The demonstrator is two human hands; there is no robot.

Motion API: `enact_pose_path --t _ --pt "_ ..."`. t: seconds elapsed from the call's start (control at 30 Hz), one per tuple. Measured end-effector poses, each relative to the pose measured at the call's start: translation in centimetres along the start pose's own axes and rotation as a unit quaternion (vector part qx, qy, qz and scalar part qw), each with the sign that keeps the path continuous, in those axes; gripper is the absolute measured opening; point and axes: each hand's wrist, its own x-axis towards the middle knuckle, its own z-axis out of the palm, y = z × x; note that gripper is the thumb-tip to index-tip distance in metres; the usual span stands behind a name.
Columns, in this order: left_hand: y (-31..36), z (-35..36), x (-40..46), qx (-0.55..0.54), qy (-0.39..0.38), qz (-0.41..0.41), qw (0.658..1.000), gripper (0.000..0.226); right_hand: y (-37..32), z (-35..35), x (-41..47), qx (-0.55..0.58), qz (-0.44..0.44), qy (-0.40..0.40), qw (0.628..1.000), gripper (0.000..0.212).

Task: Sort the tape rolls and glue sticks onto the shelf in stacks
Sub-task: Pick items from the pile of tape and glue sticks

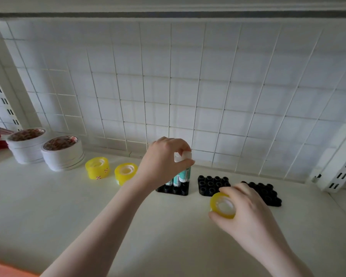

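Nearest, at 5 o'clock: right hand (246,208), fingers and thumb curled round a small yellow clear-tape roll (223,205), held just above the white shelf surface (88,216), not yet placed. Just beyond, from 4 to 3 o'clock: two empty black studded plastic holders (213,184) and (265,193), side by side, no glue sticks in them. At centre: left hand (164,160), fingertips pinched on the white cap of a teal-and-white glue stick (185,170), upright over the left black studded holder (173,189), with other sticks already standing there; whether seated or only being lowered, cannot tell. Toward 9 o'clock: two more yellow clear-tape rolls (97,167) and (125,172), lying flat and apart, unstacked. Farther, at 10 o'clock: two stacks of wide white double-sided tape rolls (61,154) and (27,145), standing side by side, seemingly finished. Farthest: white wire grid backing (188,86).

Judged as mid-task: white tape stacked, a few glue sticks slotted, two holders still bare, yellow rolls still loose and waiting to be stacked, the held one included.
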Motion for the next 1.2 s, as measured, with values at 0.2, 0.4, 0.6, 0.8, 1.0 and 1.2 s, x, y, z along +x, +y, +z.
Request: enact_pose_path --t 0.2,0.4,0.6,0.8,1.0,1.2 --pt "-0.8 1.0 -0.2 0.025 0.047 0.013 0.998 0.02 -0.1 -0.1 -0.3 0.006 0.001 -0.006 1.0 0.049" --pt "-1.2 2.1 -0.4 0.043 0.05 0.035 0.997 0.021 0.2 -0.1 -0.6 0.009 -0.001 0.001 1.0 0.05" --pt "-1.7 2.7 -0.6 0.059 0.051 0.038 0.996 0.023 0.5 0.0 -0.6 0.004 -0.002 0.019 1.0 0.05" --pt "-1.8 2.9 -0.8 0.097 0.062 0.069 0.991 0.024 0.6 -0.3 -0.6 0.025 0.002 -0.006 1.0 0.05" --pt "-2.6 3.4 -1.1 0.127 0.071 0.098 0.984 0.027 0.8 0.0 -0.6 0.012 0.015 -0.004 1.0 0.05" --pt "-2.9 4.2 -1.6 0.133 0.071 0.099 0.984 0.03 0.7 0.2 -0.6 0.014 0.001 0.012 1.0 0.05"
